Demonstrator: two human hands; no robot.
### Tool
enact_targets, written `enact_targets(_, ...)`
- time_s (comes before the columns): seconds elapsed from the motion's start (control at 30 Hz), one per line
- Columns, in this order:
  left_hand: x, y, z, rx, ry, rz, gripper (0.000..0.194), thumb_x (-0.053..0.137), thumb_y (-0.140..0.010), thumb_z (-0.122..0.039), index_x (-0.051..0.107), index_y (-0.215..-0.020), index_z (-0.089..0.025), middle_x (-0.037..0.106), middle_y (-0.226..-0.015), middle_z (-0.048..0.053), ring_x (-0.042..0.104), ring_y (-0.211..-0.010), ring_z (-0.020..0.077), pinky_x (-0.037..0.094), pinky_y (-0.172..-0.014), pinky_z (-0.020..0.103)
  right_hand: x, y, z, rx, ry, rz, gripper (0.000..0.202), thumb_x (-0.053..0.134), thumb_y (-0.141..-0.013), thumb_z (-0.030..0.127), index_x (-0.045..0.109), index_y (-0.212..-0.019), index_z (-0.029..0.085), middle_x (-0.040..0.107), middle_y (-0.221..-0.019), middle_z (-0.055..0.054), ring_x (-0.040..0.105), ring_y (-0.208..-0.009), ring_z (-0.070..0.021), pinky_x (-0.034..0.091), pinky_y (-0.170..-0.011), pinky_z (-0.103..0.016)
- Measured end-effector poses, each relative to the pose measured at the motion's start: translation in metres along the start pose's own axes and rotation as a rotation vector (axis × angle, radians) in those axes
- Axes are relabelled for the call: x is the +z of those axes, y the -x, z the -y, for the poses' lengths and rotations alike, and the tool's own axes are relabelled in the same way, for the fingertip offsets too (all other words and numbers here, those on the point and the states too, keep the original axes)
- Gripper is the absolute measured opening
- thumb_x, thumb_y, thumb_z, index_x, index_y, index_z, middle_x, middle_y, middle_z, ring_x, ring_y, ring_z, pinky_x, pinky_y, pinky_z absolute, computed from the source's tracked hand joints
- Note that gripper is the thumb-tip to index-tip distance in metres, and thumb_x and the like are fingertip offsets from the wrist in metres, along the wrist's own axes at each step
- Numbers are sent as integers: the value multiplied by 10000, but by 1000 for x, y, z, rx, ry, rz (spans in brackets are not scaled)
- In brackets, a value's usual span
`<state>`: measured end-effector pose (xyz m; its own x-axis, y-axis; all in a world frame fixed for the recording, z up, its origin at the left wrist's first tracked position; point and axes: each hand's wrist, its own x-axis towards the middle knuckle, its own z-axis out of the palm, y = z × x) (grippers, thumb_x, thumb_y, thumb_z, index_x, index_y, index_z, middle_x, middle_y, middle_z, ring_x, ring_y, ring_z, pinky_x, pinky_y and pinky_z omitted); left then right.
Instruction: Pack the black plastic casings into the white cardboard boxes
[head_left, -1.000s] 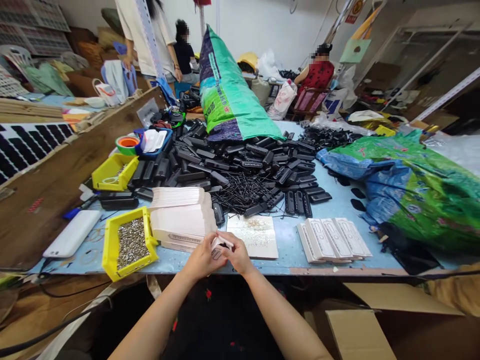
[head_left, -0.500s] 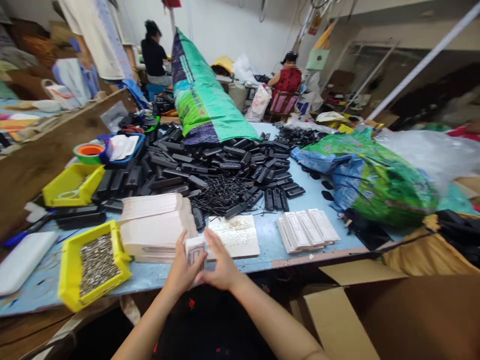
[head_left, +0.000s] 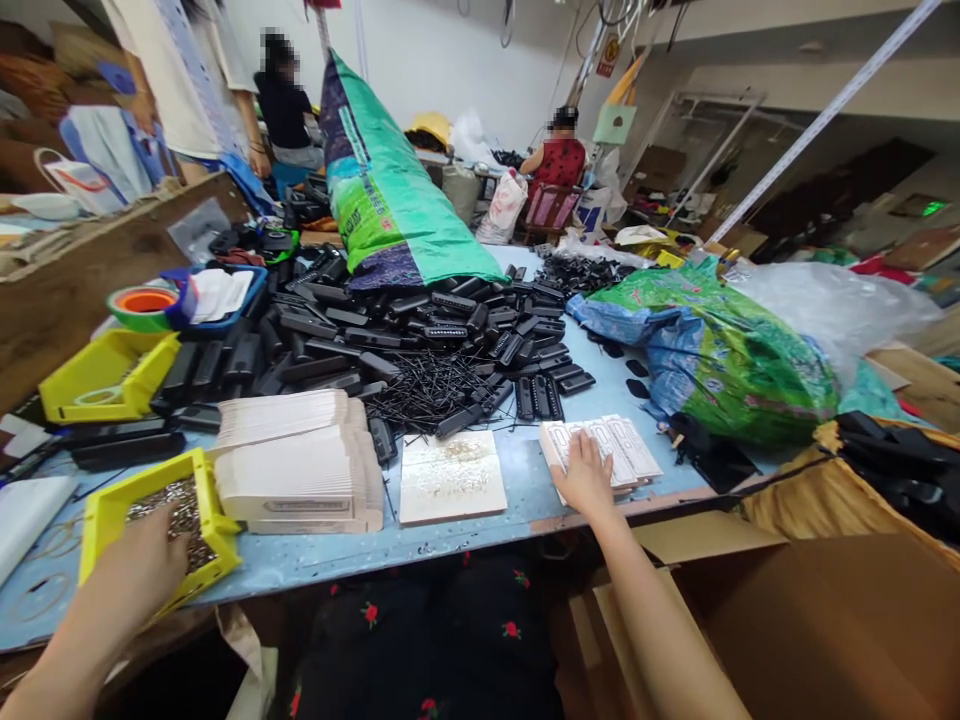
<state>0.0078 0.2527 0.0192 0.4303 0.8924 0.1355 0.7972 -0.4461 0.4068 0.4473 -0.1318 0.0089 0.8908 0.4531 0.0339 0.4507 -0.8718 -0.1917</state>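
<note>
My left hand (head_left: 146, 555) reaches into a yellow bin (head_left: 214, 510) of small metal pieces (head_left: 169, 492); its fingertips are partly hidden among them, so I cannot make out a grip. My right hand (head_left: 587, 472) lies with fingers spread on the left part of a group of printed white boxes (head_left: 628, 448). Between the hands, a tall stack of folded white cartons (head_left: 292, 475) stands beside a flat pale board (head_left: 452, 480) with small bits scattered over it.
Black plastic cases (head_left: 352, 320) and thin black sticks (head_left: 431, 390) are heaped behind. A green sack (head_left: 409, 190) leans over them. At the right are a green-blue bag (head_left: 735, 350) and an open cardboard box (head_left: 840, 600). Several people are farther back.
My hands have moved apart from the small white box they held together. The left went to the yellow bin, the right to the printed boxes. The view shifted slightly.
</note>
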Motion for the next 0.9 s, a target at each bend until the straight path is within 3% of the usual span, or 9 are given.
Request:
enact_targets(0.07, 6, 2, 13, 108, -119, 112, 58, 406, -733, -266, 453, -734, -232, 576, -652, 23, 588, -760, 284, 485, -831, 539, 4, 1, 16, -66, -41, -87, 648, 500, -782, 253, 370, -1380, 39, 329, -1442, -251, 266, -1347, -401, 151, -1059, -648)
enact_targets(0.2, 9, 8, 11, 75, -233, 203, 249, 312, -834, -311, 468, -655, -236, 606, -671, 20, 606, -744, 268, 500, -768, 472, 17, -9, 93, -567, -257, -123, 491, 448, -821, 117, 517, -1299, 200, 505, -1281, -136, 451, -1196, -270, 350, -1023, -484)
enact_targets(0.3, -3, 9, 1, 62, -212, 199, 331, 311, -871, -403, 556, -716, -245, 644, -755, 1, 619, -812, 256, 495, -797, 459, 29, -30, 138, -654, -267, -91, 437, 512, -778, 60, 609, -1178, 208, 528, -1193, -133, 474, -1121, -277, 403, -947, -466)
enact_targets(0.47, -25, 22, -17, -133, -11, 38, 270, 467, -808, -488, 653, -834, -294, 675, -870, -54, 620, -899, 252, 487, -831, 446, 35, -49, 137, -759, -322, -68, 297, 609, -773, 133, 605, -1065, 186, 540, -1214, -112, 436, -1203, -285, 327, -1029, -488)
enact_targets(0.53, -25, 32, -30, -350, 187, -35, 249, 578, -733, -512, 686, -830, -310, 681, -801, -66, 628, -857, 238, 499, -804, 417, 36, -41, 126, -717, -545, -75, 303, 603, -803, 213, 552, -1098, 170, 568, -1179, -116, 489, -1164, -260, 344, -1027, -477)
enact_targets(0.63, -8, 46, -64, -535, 885, -124, 317, 752, -561, -456, 695, -789, -242, 700, -758, -39, 642, -797, 189, 527, -755, 332, 45, -20, 120, -329, -1055, -101, 395, 559, -835, 393, 466, -1142, 162, 583, -1121, -125, 592, -989, -225, 482, -867, -421)
enact_targets(0.7, 11, 53, -94, -590, 1337, -22, 398, 847, -418, -372, 677, -723, -182, 703, -726, -3, 646, -716, 156, 540, -693, 276, 54, -8, 124, -116, -1221, -37, 440, 578, -800, 458, 467, -1112, 168, 582, -1114, -120, 614, -925, -212, 517, -781, -376)
enact_targets(0.8, 37, 59, -139, -629, 1534, 185, 385, 886, -388, -295, 668, -668, -144, 684, -667, 12, 627, -622, 114, 527, -617, 224, 59, 1, 135, -76, -1250, 113, 474, 674, -693, 459, 518, -1026, 160, 609, -1057, -109, 633, -830, -202, 524, -740, -358)
enact_targets(0.9, 51, 63, -169, -584, 1538, 227, 392, 882, -433, -323, 693, -718, -132, 689, -680, 26, 629, -633, 117, 533, -647, 239, 43, 1, 140, -112, -1281, 116, 469, 670, -696, 448, 552, -1048, 161, 620, -1058, -104, 629, -868, -203, 515, -790, -365)
